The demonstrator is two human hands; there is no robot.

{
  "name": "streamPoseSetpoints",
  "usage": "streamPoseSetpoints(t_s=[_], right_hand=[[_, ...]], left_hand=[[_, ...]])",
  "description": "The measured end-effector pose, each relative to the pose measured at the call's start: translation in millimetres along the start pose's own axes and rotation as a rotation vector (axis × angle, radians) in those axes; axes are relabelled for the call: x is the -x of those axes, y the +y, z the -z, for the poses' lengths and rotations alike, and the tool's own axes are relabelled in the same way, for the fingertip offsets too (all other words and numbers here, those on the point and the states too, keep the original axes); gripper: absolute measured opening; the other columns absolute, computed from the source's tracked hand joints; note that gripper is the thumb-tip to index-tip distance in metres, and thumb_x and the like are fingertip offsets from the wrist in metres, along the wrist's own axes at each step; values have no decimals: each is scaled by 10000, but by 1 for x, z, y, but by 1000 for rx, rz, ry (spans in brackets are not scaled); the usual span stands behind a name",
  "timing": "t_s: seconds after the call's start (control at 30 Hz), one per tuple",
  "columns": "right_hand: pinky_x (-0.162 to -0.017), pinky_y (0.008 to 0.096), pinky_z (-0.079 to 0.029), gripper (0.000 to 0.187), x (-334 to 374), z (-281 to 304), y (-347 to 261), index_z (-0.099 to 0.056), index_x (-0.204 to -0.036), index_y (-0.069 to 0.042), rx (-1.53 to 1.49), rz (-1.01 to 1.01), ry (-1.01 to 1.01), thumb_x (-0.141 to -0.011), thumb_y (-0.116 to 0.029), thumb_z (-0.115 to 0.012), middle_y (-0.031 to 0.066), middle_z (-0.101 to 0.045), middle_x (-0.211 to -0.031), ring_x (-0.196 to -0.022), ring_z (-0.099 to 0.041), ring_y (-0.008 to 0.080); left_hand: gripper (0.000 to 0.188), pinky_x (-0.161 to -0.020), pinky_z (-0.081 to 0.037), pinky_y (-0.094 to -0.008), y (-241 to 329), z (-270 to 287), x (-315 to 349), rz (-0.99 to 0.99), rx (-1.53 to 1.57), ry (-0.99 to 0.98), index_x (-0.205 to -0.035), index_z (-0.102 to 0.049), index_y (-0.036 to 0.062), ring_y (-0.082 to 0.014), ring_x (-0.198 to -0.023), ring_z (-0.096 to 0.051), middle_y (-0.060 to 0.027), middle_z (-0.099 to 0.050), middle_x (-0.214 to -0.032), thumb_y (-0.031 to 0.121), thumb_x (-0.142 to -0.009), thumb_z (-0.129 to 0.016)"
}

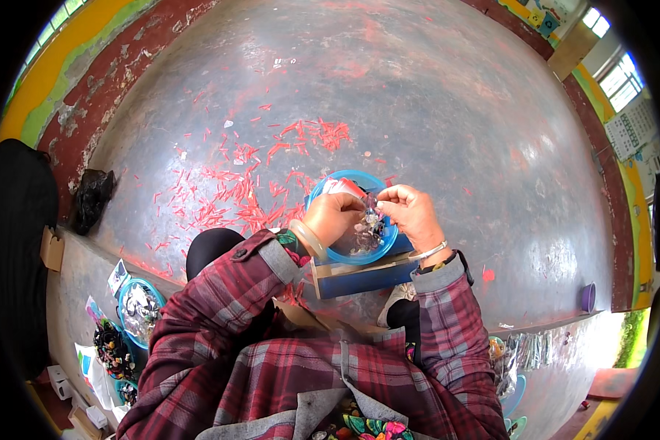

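Both my hands meet over a round blue basin [317, 192] in front of my lap. My left hand [334, 218] is closed in a pinch near the basin's left side, beside a red and white item [348, 188]. The fingers of my right hand [412, 214] pinch at the right rim, close to the left fingertips. Small dark and purplish bits show between the fingertips, too small to name. Inside the basin lies a pile of small dark and shiny pieces [368, 233]. The basin rests over a blue wooden box or stool [363, 281].
Red strips [249, 209] litter the concrete floor ahead and to the left. A second blue basin [141, 312] with shiny pieces stands at lower left, beside a dark multicoloured heap [112, 350]. A purple cup [588, 297] stands at far right; a black bag [94, 199] lies by the left wall.
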State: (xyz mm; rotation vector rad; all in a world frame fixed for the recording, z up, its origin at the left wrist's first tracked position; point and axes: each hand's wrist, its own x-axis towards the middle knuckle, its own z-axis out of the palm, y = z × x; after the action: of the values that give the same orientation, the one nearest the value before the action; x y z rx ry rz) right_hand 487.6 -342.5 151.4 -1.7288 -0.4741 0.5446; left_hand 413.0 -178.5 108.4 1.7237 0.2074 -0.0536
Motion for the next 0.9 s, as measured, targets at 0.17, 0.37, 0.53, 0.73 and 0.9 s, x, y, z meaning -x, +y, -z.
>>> streamPoseSetpoints(t_s=[0.17, 0.37, 0.53, 0.73, 0.9], right_hand=[[-406, 165, -346, 112, -2, 9, 6, -593, -887, -21, -139, -49, -2, -829, -117, -590, 28, -618, -720, -484, -484, 36], [-366, 148, -341, 178, 0, 5, -1, -615, -910, 2, -195, -92, -41, -836, -158, -589, 83, -647, -770, -439, -492, 47], [-365, 152, -349, 244, 2, 12, 2, -612, -973, 17, -181, -167, -204, -835, -184, -598, 102, -654, -810, -437, -500, 54], [-360, 157, -366, 287, 1, 16, 2, -612, -970, 28, -351, -224, -260, -854, -232, -576, 110, -653, -849, -435, -518, 64], [-351, 160, -364, 287, 0, 18, 7, -612, -979, 14, -352, -234, -250, -875, -246, -544, 119, -647, -849, -439, -534, 72]], left_hand=[[181, -662, -527, -252, 19, 2, 4, 153, 239, -34, -969, -605, -25, -133, -804, -614, -78, -637, -888, 79, -821, -597], [175, -698, -535, -272, 11, 3, 2, 200, 557, 25, -974, -599, -33, -177, -842, -618, -110, -628, -929, 79, -844, -565], [175, -732, -535, -295, 14, 2, 4, 127, 546, 12, -979, -599, -35, -190, -872, -615, -118, -624, -949, 82, -864, -537], [207, -753, -528, -302, 16, 3, 5, 108, 591, -33, -1002, -596, -36, -183, -884, -612, -127, -620, -992, 116, -882, -523], [223, -756, -527, -305, 12, 4, 4, 101, 591, -31, -1019, -593, -34, -184, -909, -606, -130, -618, -1004, 132, -891, -516]])
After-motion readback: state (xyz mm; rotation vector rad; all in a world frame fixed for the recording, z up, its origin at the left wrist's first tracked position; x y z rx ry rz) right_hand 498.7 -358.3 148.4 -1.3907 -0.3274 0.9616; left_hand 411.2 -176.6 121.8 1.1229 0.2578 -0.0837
